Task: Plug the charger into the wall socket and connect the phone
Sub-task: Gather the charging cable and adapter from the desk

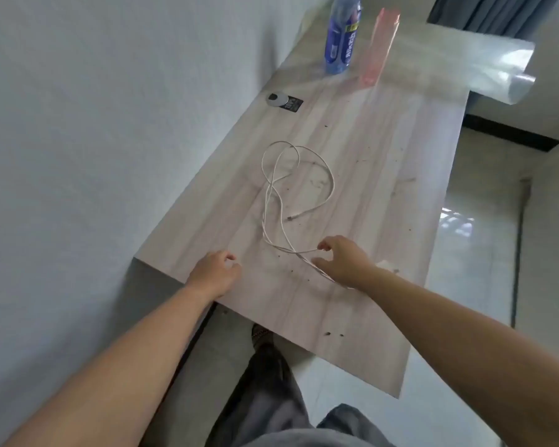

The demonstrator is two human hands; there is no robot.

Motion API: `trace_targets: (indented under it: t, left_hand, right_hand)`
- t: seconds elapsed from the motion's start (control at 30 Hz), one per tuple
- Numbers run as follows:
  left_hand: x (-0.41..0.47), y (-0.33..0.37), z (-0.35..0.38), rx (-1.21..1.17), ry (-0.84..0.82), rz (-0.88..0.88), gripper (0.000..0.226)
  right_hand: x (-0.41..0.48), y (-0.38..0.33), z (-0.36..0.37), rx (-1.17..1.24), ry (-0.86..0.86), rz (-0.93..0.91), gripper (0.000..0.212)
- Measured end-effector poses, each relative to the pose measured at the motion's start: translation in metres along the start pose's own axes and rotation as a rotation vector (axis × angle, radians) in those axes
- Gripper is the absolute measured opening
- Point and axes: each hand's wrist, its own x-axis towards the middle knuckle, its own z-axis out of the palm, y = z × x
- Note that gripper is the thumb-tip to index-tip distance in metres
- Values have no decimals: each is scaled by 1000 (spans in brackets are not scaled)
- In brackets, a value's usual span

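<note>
A thin white charging cable lies in loose loops on the pale wood-grain table, its small connector end pointing toward me. My right hand hovers over the near stretch of the cable, thumb and fingers curled apart around it; the cable runs under the palm. My left hand rests near the table's near left edge, fingers loosely curled, holding nothing. A white block shows just behind my right wrist, mostly hidden. No phone or wall socket is in view.
A blue-labelled plastic bottle and a pink translucent strip stand at the far end. A silver disc on a dark card lies near the white wall. Clear film curls off the far right. Tiled floor lies to the right.
</note>
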Motion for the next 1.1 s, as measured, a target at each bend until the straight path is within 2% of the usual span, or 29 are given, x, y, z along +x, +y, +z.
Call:
trace_targets:
  t: [0.07,0.2,0.43,0.5,0.63,0.77,0.93,1.1]
  left_hand:
    - [26,-5,-9,55,34,9,45]
    - [71,-13,-14,224,74,165,53]
    - [101,-18,-6,367,62,280,69]
    - [99,-23,-4,395,50,290,71]
    - [99,-27,-7,398,47,307,72]
    - [99,-27,-9,399,22,310,72]
    - [99,-30,-8,386,10,314,71]
    - [101,-34,-10,391,-8,311,71]
  right_hand:
    - [21,-4,8,2,-4,66,46]
    - [31,-2,24,-36,-17,155,48]
    - [13,8,31,-138,-14,115,56]
    - [17,4,35,-205,-36,101,52]
    - [32,-4,41,-271,-23,108,29]
    - [48,-8,27,-178,60,171,21]
    - [77,-29,-7,121,119,86,17]
    - [113,-45,-26,223,150,71,14]
